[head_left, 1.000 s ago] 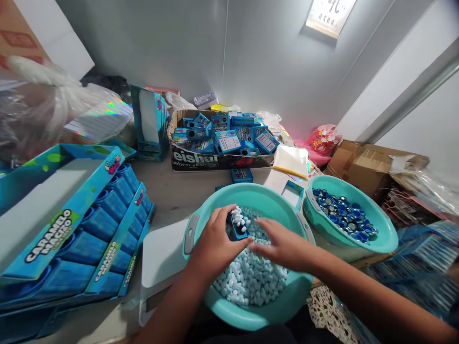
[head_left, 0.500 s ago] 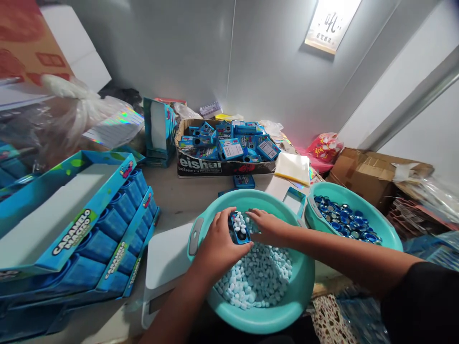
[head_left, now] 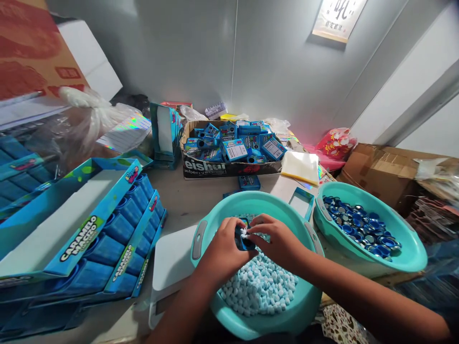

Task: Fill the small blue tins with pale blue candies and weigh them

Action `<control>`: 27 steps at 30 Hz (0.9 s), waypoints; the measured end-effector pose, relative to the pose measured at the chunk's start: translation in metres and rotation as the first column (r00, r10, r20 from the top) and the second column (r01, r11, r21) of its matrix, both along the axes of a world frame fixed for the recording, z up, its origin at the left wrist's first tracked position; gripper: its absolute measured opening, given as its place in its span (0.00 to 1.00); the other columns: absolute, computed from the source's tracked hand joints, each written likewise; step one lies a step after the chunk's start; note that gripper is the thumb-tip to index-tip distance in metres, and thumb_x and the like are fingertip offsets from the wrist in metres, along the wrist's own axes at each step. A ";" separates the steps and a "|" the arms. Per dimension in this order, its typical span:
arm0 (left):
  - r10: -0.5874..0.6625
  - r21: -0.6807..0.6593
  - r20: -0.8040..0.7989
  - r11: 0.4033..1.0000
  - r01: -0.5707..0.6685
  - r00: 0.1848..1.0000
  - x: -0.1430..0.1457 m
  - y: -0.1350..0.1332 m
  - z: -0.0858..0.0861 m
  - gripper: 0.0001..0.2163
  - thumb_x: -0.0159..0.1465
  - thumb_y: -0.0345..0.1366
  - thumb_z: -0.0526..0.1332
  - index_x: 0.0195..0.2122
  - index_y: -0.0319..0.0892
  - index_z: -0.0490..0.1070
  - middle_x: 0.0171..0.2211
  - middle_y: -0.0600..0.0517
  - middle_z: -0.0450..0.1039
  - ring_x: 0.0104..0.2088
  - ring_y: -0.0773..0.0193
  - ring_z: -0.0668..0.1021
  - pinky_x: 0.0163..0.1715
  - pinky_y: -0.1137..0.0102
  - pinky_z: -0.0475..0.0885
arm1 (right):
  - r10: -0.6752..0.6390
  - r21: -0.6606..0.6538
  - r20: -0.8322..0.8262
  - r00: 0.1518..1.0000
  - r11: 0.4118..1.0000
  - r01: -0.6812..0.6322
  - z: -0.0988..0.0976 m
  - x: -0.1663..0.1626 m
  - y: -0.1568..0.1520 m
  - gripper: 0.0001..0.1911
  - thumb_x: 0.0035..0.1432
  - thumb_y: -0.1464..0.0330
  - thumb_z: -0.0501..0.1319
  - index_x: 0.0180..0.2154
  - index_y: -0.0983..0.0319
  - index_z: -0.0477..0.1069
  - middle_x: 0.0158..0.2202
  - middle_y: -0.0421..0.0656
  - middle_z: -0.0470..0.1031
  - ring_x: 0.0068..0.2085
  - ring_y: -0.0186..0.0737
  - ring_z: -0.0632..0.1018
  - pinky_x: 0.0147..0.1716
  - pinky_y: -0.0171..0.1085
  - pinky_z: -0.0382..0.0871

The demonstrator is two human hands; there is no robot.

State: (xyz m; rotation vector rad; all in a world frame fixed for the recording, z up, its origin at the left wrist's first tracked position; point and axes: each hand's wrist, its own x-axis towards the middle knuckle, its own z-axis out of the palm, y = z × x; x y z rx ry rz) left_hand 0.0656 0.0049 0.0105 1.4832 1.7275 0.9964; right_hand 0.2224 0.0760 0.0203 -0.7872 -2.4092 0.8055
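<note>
My left hand (head_left: 223, 246) is wrapped around a small blue candy box (head_left: 246, 243) with its opening facing up. White candies show at that opening. My right hand (head_left: 278, 239) pinches at the same opening, thumb and fingertips close together on white candies; how many is hidden. Both hands are over a turquoise tub (head_left: 313, 291) with grey handles. Inside it, below the hands, lies a heap of pale blue-white candies (head_left: 256, 286).
Right of the tub stands a turquoise basin (head_left: 412, 248) with blue and silver round lids (head_left: 362, 227). Behind is a carton (head_left: 233, 171) of blue boxes. At left are blue display trays (head_left: 82, 239) and a white scale (head_left: 172, 258). Brown cardboard boxes (head_left: 387, 167) stand at far right.
My right hand has moved from beyond the box to its opening, with the fingers closing there. The box has tilted in my left hand. The camera view has shifted slightly.
</note>
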 end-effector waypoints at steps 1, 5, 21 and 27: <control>0.016 -0.014 -0.001 1.000 -0.016 1.000 0.000 0.000 0.001 0.21 0.49 0.35 0.69 0.43 0.44 0.66 0.46 0.50 0.69 0.47 0.57 0.73 0.47 0.64 0.69 | 0.019 0.010 -0.005 1.000 1.000 -0.019 0.000 0.002 -0.001 0.08 0.61 0.72 0.62 0.37 0.60 0.80 0.39 0.45 0.77 0.41 0.40 0.77 0.42 0.39 0.71; -0.012 -0.040 0.012 0.999 0.012 1.000 -0.001 0.001 0.003 0.20 0.48 0.36 0.70 0.41 0.45 0.66 0.43 0.52 0.72 0.45 0.57 0.74 0.45 0.65 0.67 | 0.074 -0.018 -0.075 0.994 0.997 -0.075 -0.001 0.008 0.002 0.08 0.60 0.74 0.62 0.37 0.61 0.81 0.35 0.44 0.78 0.37 0.38 0.78 0.37 0.37 0.71; 0.077 -0.078 -0.030 0.994 -0.079 0.997 0.000 0.000 -0.002 0.25 0.48 0.39 0.71 0.43 0.45 0.60 0.43 0.50 0.70 0.43 0.57 0.75 0.40 0.65 0.68 | 0.107 -0.127 -0.083 0.991 0.985 -0.117 0.003 0.011 0.016 0.11 0.64 0.67 0.58 0.38 0.64 0.78 0.40 0.49 0.78 0.41 0.42 0.79 0.41 0.38 0.72; 0.072 0.171 -0.091 0.984 -0.055 0.993 -0.003 0.001 -0.005 0.16 0.51 0.37 0.70 0.31 0.45 0.61 0.37 0.54 0.68 0.41 0.60 0.73 0.42 0.66 0.67 | 0.071 -0.056 0.590 0.804 0.997 -0.047 -0.015 0.025 0.029 0.27 0.67 0.53 0.51 0.52 0.68 0.73 0.48 0.61 0.76 0.47 0.60 0.77 0.47 0.55 0.69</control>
